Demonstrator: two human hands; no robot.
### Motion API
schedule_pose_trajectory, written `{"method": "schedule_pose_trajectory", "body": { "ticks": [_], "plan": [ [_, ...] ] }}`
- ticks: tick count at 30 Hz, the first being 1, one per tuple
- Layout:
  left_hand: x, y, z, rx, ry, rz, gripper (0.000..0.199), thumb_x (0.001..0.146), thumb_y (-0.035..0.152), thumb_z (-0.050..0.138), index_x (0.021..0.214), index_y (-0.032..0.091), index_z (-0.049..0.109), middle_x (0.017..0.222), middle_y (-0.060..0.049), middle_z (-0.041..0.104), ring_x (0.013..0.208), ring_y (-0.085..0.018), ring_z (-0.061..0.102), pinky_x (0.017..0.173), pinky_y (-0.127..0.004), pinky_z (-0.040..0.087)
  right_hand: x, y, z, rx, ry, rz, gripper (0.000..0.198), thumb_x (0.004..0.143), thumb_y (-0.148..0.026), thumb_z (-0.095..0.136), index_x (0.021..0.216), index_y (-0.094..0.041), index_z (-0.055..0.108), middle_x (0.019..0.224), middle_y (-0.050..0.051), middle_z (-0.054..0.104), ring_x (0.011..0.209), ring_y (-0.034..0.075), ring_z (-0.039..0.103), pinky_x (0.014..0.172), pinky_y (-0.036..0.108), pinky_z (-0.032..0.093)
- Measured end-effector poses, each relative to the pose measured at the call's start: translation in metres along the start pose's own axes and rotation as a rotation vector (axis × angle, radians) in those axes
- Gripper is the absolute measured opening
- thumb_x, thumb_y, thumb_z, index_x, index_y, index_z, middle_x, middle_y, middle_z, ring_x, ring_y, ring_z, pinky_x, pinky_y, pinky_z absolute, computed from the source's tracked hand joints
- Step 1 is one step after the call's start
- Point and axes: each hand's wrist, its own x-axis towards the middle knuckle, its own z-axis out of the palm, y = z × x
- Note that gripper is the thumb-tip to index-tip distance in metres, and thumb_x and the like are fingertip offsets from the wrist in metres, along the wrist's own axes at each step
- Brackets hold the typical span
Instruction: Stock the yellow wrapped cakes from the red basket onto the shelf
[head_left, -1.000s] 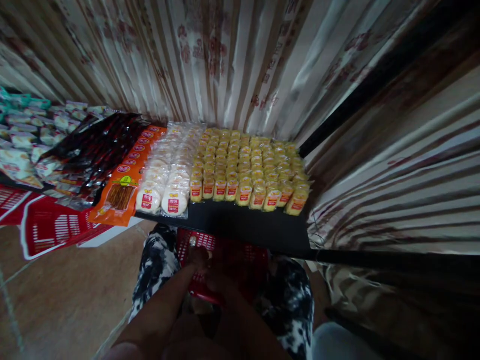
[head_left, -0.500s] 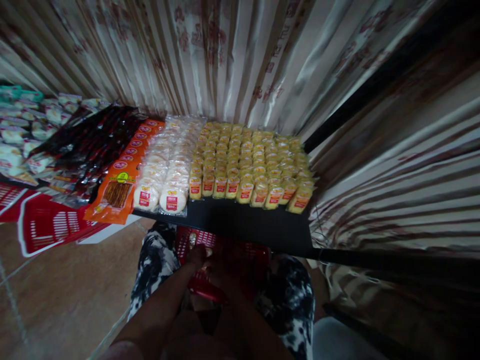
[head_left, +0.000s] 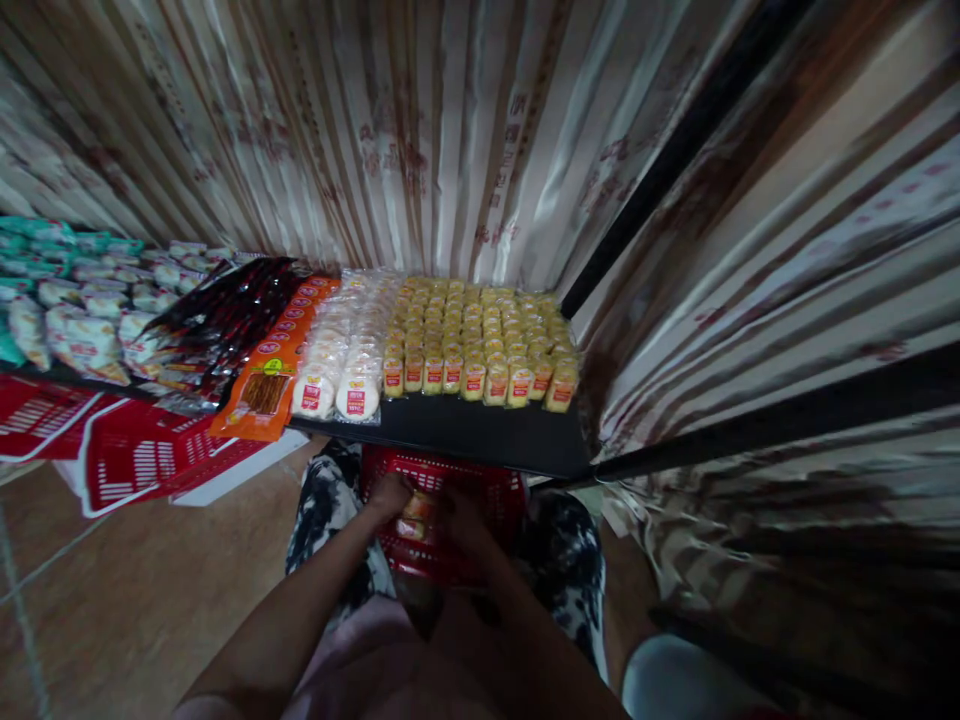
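A red plastic basket (head_left: 502,500) stands between my knees, below the front edge of the black shelf (head_left: 480,430). Both of my hands reach down into it. My left hand (head_left: 391,494) is closed, its fingers curled beside small wrapped packets (head_left: 414,514) with yellow and red on them. On the packets' other side is my right hand (head_left: 456,518), in shadow, its fingers hard to make out. Rows of yellow wrapped cakes (head_left: 480,345) with red labels stand on the shelf above. Left of them are stacks of round white wrapped crackers (head_left: 358,395).
An orange snack pack (head_left: 266,385), dark glossy packets (head_left: 225,330) and white and green bags (head_left: 86,335) lie further left on the shelf. More red baskets (head_left: 150,460) sit below it. A pleated curtain (head_left: 450,150) and black poles (head_left: 660,190) enclose the shelf.
The view has shifted, showing more of the shelf's left side. My hands have moved apart in the basket, and the wrapped packets now show between them.
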Motion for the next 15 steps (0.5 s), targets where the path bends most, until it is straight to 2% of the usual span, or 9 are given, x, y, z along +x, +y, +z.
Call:
{"method": "schedule_pose_trajectory", "body": {
  "ticks": [5,10,12,15],
  "plan": [
    [-0.021,0.011,-0.014,-0.188,0.024,0.029,0.015,0.077,0.025,0.057,0.072,0.013,0.064,0.067,-0.003,0.065,0.064,-0.012,0.058,0.055,-0.018,0.039,-0.011,-0.017,-0.019,0.062,0.089,-0.032,0.02,0.071,-0.027,0.051,0.086,-0.018,0.062,0.087,0.006,0.068,0.081,0.019,0.062,0.075,0.031,0.048],
    [-0.041,0.023,-0.02,-0.391,-0.05,0.078,0.031,0.082,0.041,0.049,0.074,0.013,0.061,0.052,0.002,0.055,0.048,-0.009,0.05,0.045,-0.018,0.035,-0.025,-0.039,-0.038,0.311,0.123,-0.015,0.029,0.067,-0.034,0.056,0.092,-0.019,0.06,0.067,-0.002,0.063,0.063,0.014,0.058,0.058,0.026,0.046],
    [-0.048,0.028,-0.025,-0.455,-0.081,0.104,0.034,0.083,0.045,0.047,0.078,0.013,0.059,0.053,0.003,0.054,0.047,-0.008,0.05,0.044,-0.018,0.034,-0.029,-0.05,-0.044,0.423,0.106,-0.001,0.033,0.064,-0.037,0.06,0.091,-0.018,0.059,0.062,-0.004,0.06,0.058,0.013,0.057,0.054,0.025,0.044],
    [-0.059,0.035,-0.035,-0.59,-0.109,0.181,0.034,0.078,0.046,0.055,0.089,0.014,0.057,0.065,0.002,0.059,0.054,-0.008,0.055,0.048,-0.017,0.038,-0.035,-0.064,-0.05,0.533,0.113,-0.023,0.038,0.058,-0.042,0.066,0.087,-0.018,0.059,0.067,-0.001,0.062,0.063,0.015,0.059,0.058,0.026,0.045]
  ]
}}
